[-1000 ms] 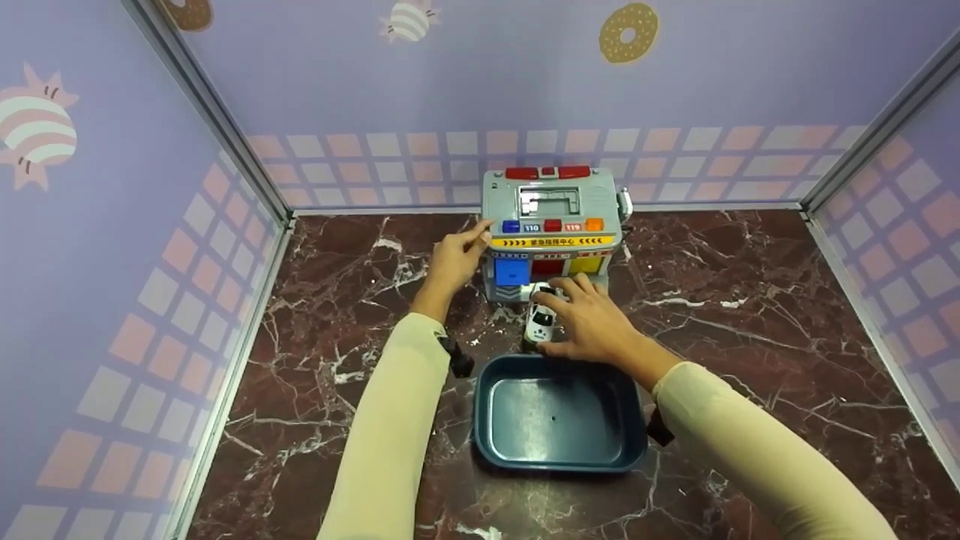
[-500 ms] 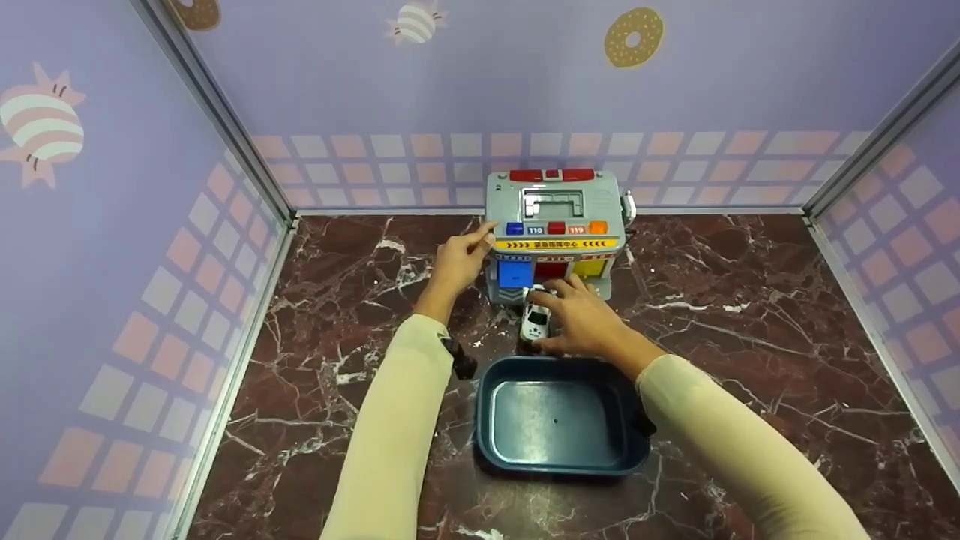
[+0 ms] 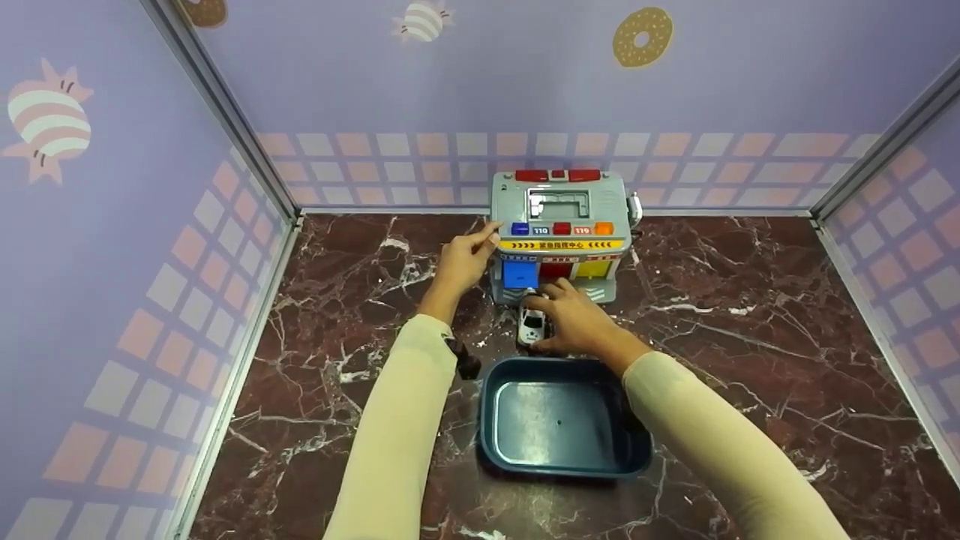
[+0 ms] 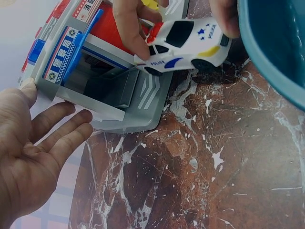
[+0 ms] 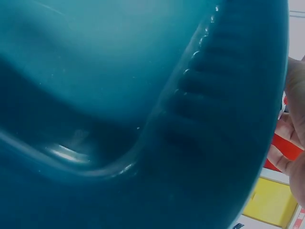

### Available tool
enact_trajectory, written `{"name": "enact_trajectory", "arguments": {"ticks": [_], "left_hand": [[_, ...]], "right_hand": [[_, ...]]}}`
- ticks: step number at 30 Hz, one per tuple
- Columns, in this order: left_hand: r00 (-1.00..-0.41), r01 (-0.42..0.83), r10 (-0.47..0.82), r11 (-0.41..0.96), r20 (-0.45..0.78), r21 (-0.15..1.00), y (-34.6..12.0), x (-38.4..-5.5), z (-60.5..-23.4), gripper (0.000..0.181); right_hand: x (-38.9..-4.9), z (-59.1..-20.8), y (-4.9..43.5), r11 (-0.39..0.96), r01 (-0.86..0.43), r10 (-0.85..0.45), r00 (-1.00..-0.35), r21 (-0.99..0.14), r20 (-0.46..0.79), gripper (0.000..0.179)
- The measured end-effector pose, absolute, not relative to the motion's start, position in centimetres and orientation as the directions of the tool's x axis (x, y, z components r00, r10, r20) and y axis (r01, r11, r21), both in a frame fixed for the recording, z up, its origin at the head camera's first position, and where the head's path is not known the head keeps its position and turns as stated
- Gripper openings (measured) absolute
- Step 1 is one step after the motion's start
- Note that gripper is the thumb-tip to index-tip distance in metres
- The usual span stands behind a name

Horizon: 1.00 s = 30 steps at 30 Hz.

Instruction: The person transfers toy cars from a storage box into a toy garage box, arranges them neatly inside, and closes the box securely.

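Observation:
A grey toy emergency station (image 3: 559,191) stands near the back wall, with blue, red and yellow garage doors in front. Its blue door (image 4: 85,45) is swung up, baring a dark bay. My left hand (image 3: 461,262) is at the station's left front corner. In the left wrist view its thumb touches the roof edge, and its fingers stretch loosely along the side wall. My right hand (image 3: 581,322) grips a white toy police car (image 4: 186,45) end to end between thumb and fingers. The car's tail overlaps the ramp before the blue bay, its hood facing me.
A dark teal plastic tub (image 3: 566,471) sits right in front of the car, below my right forearm. It fills most of the right wrist view. Purple patterned panels (image 3: 375,90) enclose the brown marbled surface (image 3: 337,300) at the back and sides.
My right hand has shifted the police car left, from in front of the red door towards the blue one. My left hand keeps its place at the station's corner.

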<state>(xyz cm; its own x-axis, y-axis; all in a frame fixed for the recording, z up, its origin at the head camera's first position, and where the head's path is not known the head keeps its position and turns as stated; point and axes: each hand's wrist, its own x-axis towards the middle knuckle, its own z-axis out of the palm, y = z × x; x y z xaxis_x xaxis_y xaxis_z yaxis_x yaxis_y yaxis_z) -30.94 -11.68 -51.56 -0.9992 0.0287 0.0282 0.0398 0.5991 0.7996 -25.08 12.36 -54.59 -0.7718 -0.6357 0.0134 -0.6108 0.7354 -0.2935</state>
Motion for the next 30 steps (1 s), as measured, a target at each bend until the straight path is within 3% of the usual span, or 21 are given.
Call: {"name": "enact_trajectory", "arguments": {"ticks": [14,30], "left_hand": [[-0.999,0.045,0.038,0.602,0.027,0.797,-11.6,-30.8,-51.6,0.041],[-0.999,0.043,0.031,0.589,0.030,0.807,-11.7,-30.8,-51.6,0.041]], "right_hand": [[-25.4,-55.2,11.0,0.750,-0.617,-0.640,-0.768,-0.239,-0.022,0.079],[-25.6,-55.3,10.0,0.779,-0.570,-0.607,-0.790,-0.260,-0.087,0.079]]}}
